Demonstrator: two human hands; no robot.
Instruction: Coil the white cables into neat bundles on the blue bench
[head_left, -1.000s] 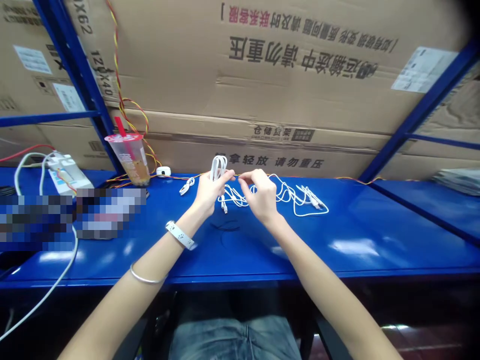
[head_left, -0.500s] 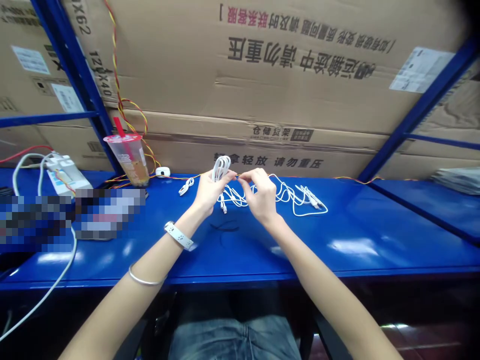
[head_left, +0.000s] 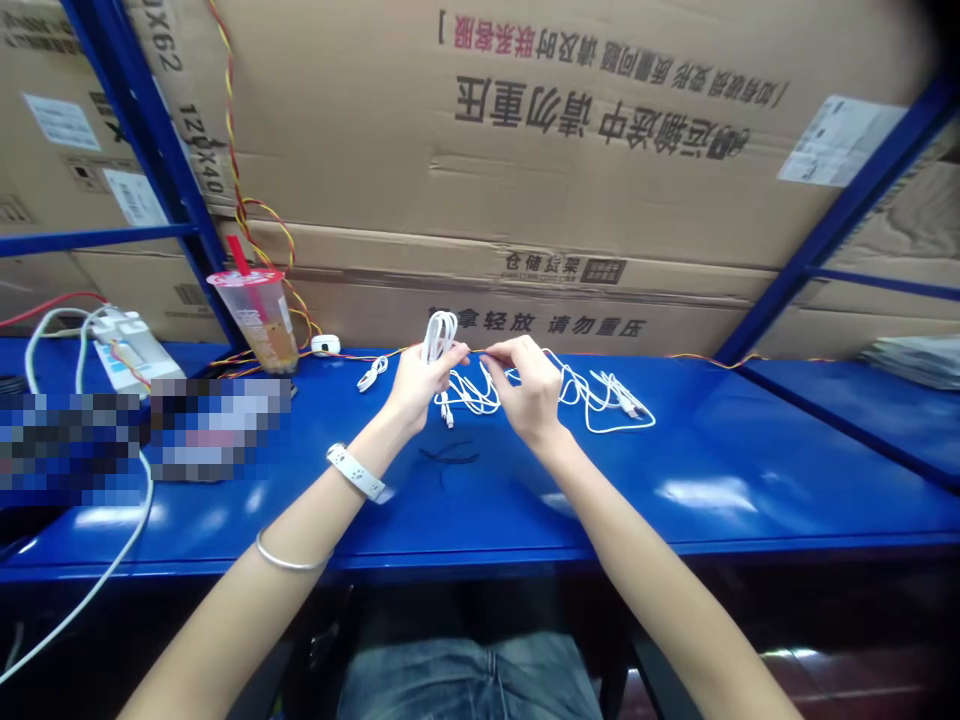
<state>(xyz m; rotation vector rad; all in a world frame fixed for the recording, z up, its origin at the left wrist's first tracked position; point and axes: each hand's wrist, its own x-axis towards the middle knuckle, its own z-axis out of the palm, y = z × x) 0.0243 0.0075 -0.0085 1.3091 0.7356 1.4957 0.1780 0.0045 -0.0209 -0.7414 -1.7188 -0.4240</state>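
A looped bundle of white charging cable (head_left: 441, 335) stands up out of my left hand (head_left: 417, 385), whose fingers are closed round it. Just right of it, the thumb and forefinger of my right hand (head_left: 529, 392) pinch a thin dark strand, like the twist ties on the table; it is too small to see clearly. A small gap separates the two hands' fingertips. Behind and beside my right hand lies a tangle of loose white cables (head_left: 600, 400). White connector ends (head_left: 447, 412) rest below my left hand. Several thin black twist ties (head_left: 448, 457) lie nearer the front.
A small bound white cable (head_left: 372, 374) and a white earbud case (head_left: 325, 345) lie to the left. A lidded drink cup (head_left: 262, 318) leans there, near a white power strip (head_left: 124, 348). Large cardboard boxes (head_left: 375, 150) and blue shelf posts (head_left: 832, 230) back the blue table (head_left: 675, 460).
My right hand has moved slightly right, widening the gap between the fingertips. My left hand keeps hold of the cable bundle, almost still.
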